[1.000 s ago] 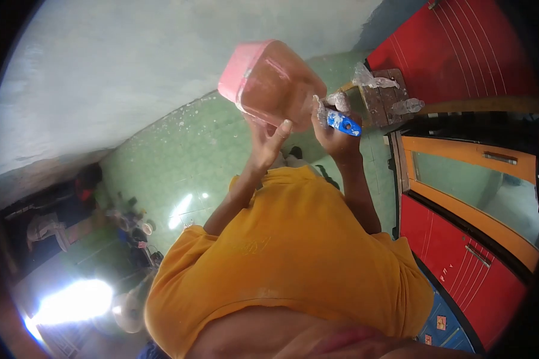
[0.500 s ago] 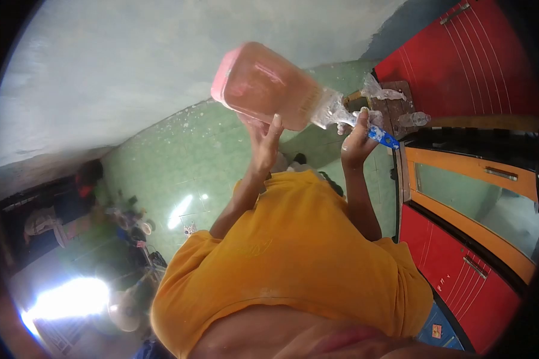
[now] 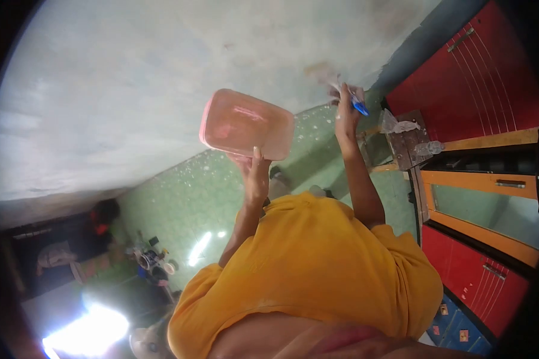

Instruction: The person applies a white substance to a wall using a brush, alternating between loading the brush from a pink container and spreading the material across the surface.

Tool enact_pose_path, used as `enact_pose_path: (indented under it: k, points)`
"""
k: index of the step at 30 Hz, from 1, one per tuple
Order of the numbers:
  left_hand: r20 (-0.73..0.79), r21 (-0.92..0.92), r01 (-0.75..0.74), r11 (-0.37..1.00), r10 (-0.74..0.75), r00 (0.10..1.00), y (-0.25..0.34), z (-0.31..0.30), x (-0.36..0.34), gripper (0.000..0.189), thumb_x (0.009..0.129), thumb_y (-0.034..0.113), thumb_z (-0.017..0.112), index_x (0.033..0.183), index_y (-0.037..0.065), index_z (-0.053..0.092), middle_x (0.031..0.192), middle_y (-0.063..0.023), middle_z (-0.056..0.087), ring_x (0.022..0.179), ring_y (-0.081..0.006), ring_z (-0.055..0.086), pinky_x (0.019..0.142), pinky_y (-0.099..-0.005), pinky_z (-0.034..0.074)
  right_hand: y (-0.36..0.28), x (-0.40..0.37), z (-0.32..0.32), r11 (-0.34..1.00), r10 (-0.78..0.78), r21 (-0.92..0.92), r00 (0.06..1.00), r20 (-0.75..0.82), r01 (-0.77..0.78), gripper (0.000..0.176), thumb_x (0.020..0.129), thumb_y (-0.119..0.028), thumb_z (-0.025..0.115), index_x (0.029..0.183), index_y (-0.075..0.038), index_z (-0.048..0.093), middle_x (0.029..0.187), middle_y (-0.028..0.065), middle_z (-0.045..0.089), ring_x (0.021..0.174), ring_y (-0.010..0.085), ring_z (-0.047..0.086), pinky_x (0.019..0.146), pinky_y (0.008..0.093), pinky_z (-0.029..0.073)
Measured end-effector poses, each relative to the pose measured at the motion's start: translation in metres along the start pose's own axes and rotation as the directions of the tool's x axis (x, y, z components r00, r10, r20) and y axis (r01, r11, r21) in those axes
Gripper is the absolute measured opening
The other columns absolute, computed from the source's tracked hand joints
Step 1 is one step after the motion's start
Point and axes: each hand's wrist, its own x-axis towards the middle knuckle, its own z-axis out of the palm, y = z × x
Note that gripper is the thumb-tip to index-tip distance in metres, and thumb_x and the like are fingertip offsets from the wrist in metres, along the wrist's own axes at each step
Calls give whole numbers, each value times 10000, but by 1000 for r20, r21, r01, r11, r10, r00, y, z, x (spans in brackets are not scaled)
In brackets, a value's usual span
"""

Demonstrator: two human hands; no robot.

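Observation:
My left hand (image 3: 254, 170) is closed on the lower edge of a pink plastic container (image 3: 248, 124), its thumb against the near side. In my right hand (image 3: 345, 116) is a paintbrush (image 3: 359, 106) with a blue handle, spotted with white. The bristles point up and left, blurred, and overlap the pale wall (image 3: 161, 66) in this view. Brush and container are apart, the brush higher and to the right.
A small wooden stool (image 3: 408, 152) on the right holds a clear plastic bag (image 3: 395, 122) and a plastic bottle (image 3: 430, 148). Red cabinets (image 3: 473, 78) stand beside it. White specks dot the green tiled floor (image 3: 179, 203) along the wall.
The paintbrush has left the container's edge and moved up toward the wall in my right hand. My left hand and the container sit lower and slightly left.

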Motion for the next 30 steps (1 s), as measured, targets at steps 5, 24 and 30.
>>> enact_pose_path:
  k: [5,24,30]
  points:
    - [-1,82,-10,997,10,1000,31,-39,39,697,930,216,526,1386,126,7,1283,-126,331,1104,-218,431,884,-380,431,54,78,79,964,-167,177,971,-174,197,174,915,-189,575,906,-22,528,828,94,643,717,150,640,617,258,508]
    - [92,106,147,983,-157,983,48,-71,93,693,927,280,518,1416,213,32,1368,-89,250,1239,-265,335,952,-486,383,47,134,142,913,-225,272,932,-284,303,169,907,-150,591,840,-18,509,729,35,576,650,103,574,645,241,520]
    - [65,77,122,990,-127,990,49,-64,99,748,901,297,589,1387,182,32,1297,-101,295,1135,-216,403,885,-392,437,28,133,143,867,-318,293,901,-297,403,169,931,-159,546,867,-9,500,787,66,609,698,132,619,726,291,536]
